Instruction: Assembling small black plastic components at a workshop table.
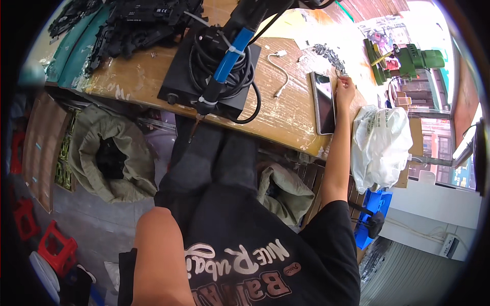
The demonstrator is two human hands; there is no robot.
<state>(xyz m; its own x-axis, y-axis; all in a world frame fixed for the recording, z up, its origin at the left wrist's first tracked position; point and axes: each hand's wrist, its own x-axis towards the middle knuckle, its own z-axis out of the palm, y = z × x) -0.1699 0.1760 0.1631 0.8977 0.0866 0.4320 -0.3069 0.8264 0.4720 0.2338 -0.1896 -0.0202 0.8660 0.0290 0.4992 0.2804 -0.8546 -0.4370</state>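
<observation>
Evidently your right hand (346, 91) is the busy one: it sits just beside the upper right edge of the phone (325, 104), fingers bent toward the small dark parts (327, 52). Whether they pinch one, I cannot tell. Your left hand is out of view, so I cannot tell its state either. The phone lies flat on the table (293, 137), near its front right edge. If you are picking out a part, it would be best to take one lightly by fingertip and keep your wrist off the phone, which a nudge could shift. Mind the blue-gripped tool (232, 58) too; its pointed tip hangs past the table's front edge, over your lap. As for writing, pale lettering covers your shirt (240, 260), small white print marks the black parts (138, 30), and faint print shows on the white bag (380, 145).
</observation>
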